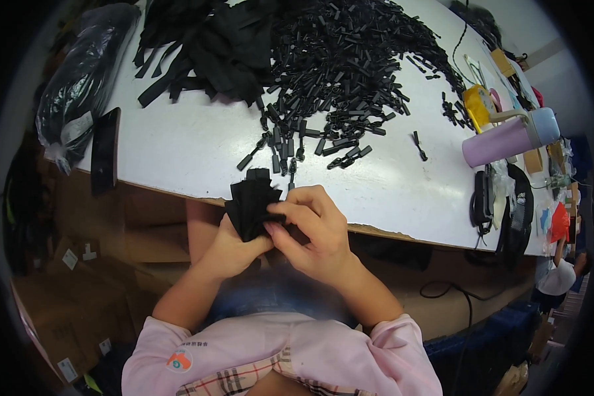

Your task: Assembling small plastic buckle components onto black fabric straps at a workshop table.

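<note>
My left hand [234, 247] holds a fanned bundle of black fabric strips [249, 198] from below, just over the near edge of the white table [191, 145]. My right hand [313, 228] pinches the right side of the same bundle with thumb and fingertips. A large heap of small black plastic pulls [350, 59] covers the far middle of the table, with loose ones [290, 142] spilling toward my hands. A pile of black fabric strips [204, 46] lies at the far left of the heap.
A lilac bottle with a blue lid [508, 137] lies at the right, a yellow object [476, 105] behind it. A black phone [104, 150] and a dark plastic bag [79, 72] rest at the left. Cardboard boxes [79, 290] stand below the table; black cables [483, 204] hang at the right edge.
</note>
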`<state>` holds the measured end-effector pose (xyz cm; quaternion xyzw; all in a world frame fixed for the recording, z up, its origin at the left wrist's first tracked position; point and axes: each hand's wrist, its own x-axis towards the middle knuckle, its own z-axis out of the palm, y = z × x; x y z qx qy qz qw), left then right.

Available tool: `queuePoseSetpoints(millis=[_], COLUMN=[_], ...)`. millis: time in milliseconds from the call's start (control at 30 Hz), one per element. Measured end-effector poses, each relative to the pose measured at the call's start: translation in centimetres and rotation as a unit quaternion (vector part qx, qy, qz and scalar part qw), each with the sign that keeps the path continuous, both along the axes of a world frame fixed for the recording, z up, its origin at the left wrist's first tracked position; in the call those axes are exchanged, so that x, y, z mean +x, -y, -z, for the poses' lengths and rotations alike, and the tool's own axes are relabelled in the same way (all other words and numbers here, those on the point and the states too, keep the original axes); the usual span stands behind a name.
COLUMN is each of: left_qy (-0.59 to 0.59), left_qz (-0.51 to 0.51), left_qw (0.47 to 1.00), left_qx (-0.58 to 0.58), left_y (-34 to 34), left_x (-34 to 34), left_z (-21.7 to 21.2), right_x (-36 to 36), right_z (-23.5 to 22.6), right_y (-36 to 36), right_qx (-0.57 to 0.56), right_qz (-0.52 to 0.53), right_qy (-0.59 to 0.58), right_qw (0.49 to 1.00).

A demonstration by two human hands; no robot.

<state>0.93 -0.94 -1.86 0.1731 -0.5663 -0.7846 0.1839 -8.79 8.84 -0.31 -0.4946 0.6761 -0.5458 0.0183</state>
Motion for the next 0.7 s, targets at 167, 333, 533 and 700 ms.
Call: queuePoseSetpoints(millis=[167, 333, 533, 700], left_qy=[0.059, -0.001, -0.037, 0.004], left_qz=[0.082, 0.036, 0.021, 0.002], left_qw=[0.987, 0.985, 0.997, 1.000], left_qx=[0.125, 0.167, 0.067, 0.013], left_y=[1.1, 0.0, -0.6, -1.3], left_x=[0.5, -0.1, -0.2, -0.2], left_z=[-0.9, -1.6, -0.9, -0.6], right_x=[0.1, 0.6, 0.4, 0.2], right_z=[-0.2, 0.0, 0.1, 0.8], right_y=[-1.5, -1.5, -2.3, -2.6], right_qx=[-0.019, -0.068, -0.003, -0.048], right_qz=[-0.031, -0.019, -0.086, -0.114], right_qy=[0.145, 0.159, 0.418, 0.458], right_qw=[0.989, 0.985, 0.904, 0.880])
